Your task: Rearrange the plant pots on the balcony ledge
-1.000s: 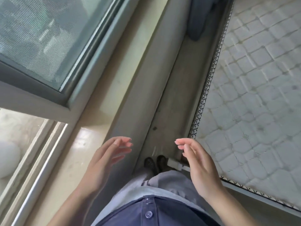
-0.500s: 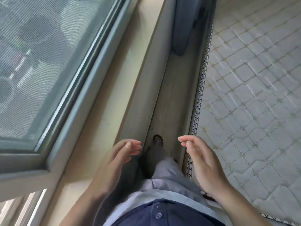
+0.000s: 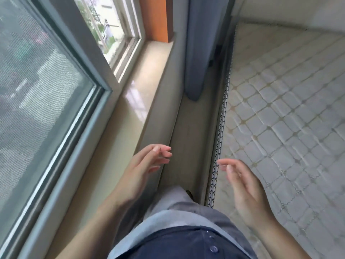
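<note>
Hands are hovering bare at lower centre, left hand and right hand both spread loosely, gripping nothing. No pots are showing; likely heavy, brittle, best lifted under the base.

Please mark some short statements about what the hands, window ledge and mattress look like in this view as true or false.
1. Both hands are empty. True: the left hand and right hand hold nothing.
2. A plant pot stands on the window ledge. False: no pot shows on the visible ledge.
3. A quilted mattress lies to the person's right. True.
4. The blue-grey curtain lies spread over the mattress. False: it hangs in the gap between ledge and mattress.
5. The left hand grips the window frame. False: it is open, apart from it.
</note>
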